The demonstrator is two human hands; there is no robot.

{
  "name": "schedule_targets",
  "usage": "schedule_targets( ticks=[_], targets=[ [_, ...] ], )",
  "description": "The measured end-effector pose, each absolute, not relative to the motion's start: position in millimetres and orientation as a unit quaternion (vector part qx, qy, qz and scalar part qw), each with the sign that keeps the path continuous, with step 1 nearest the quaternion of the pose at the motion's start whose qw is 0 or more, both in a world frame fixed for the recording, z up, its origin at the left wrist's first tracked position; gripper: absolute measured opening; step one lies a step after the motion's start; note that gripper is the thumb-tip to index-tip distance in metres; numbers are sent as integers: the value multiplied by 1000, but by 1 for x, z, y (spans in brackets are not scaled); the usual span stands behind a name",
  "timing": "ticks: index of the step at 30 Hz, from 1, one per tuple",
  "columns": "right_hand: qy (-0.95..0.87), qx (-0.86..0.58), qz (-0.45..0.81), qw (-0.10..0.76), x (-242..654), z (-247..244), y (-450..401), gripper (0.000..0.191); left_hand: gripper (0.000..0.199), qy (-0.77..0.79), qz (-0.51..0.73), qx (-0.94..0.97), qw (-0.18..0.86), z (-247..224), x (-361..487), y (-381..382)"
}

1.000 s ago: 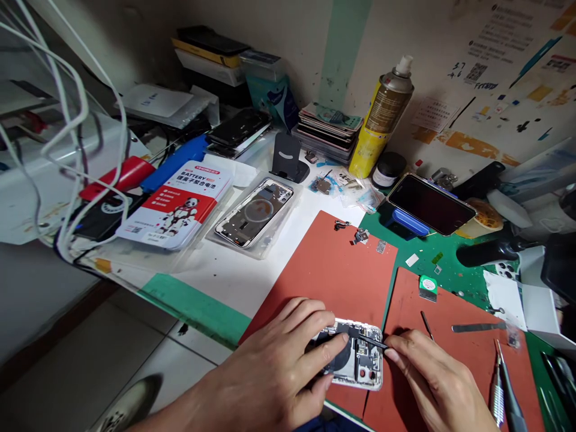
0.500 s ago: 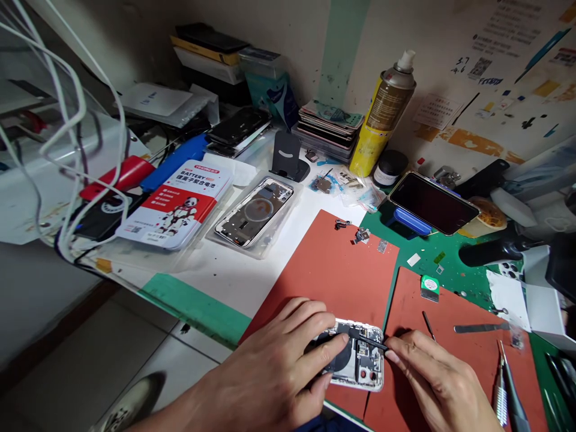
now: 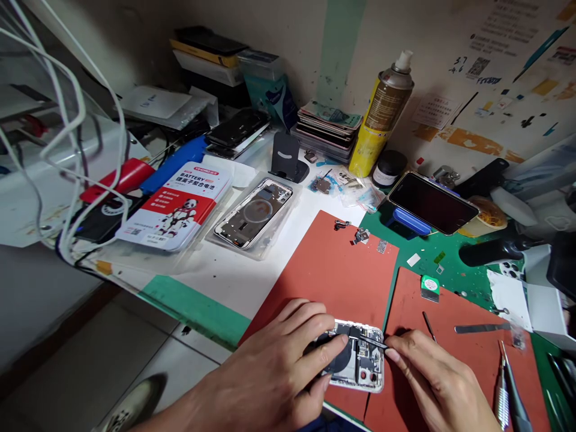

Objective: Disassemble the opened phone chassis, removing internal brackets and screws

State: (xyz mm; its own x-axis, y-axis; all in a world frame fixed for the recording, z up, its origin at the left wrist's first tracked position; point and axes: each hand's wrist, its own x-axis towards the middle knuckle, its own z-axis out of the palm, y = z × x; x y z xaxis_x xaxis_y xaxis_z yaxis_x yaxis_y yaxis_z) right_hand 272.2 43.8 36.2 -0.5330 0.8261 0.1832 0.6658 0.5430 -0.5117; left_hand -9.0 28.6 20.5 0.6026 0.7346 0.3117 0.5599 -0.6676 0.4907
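An opened phone housing (image 3: 371,362) with a white frame lies on the red mat; its inner parts and a round black pad (image 3: 338,358) show. My left hand (image 3: 288,354) grips it from the left, thumb at the near edge and fingers over the far edge, the index fingertip pressing on the inside. Pinched between thumb and fingers of my right hand (image 3: 434,366) is a slim dark tool (image 3: 374,342), its tip over the upper inner parts of the housing. Whether it is tweezers or a pry stick I cannot tell. The housing's left part is hidden under my left hand.
Tweezers (image 3: 513,387), a flat metal blade (image 3: 481,328) and a green-topped scraper (image 3: 430,288) lie on the right red mat (image 3: 405,300). Small metal parts (image 3: 360,236) sit beyond the housing. Further back are another phone housing (image 3: 254,213), a battery box (image 3: 173,207) and a spray can (image 3: 381,120).
The tool's tip has shifted slightly right and down inside the housing, and the tool looks thinner. Both hands have stayed almost in place.
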Motion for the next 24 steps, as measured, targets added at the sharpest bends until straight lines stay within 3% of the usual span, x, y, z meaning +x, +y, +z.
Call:
schedule_targets(
  ticks=[17,24],
  targets=[
    [-868,-428,157,195,272,37,43,46,33,387,230,878,164,24,-6,29],
    [-848,-448,205,197,285,18,34,28,23,405,214,871,177,24,10,46]
  ],
)
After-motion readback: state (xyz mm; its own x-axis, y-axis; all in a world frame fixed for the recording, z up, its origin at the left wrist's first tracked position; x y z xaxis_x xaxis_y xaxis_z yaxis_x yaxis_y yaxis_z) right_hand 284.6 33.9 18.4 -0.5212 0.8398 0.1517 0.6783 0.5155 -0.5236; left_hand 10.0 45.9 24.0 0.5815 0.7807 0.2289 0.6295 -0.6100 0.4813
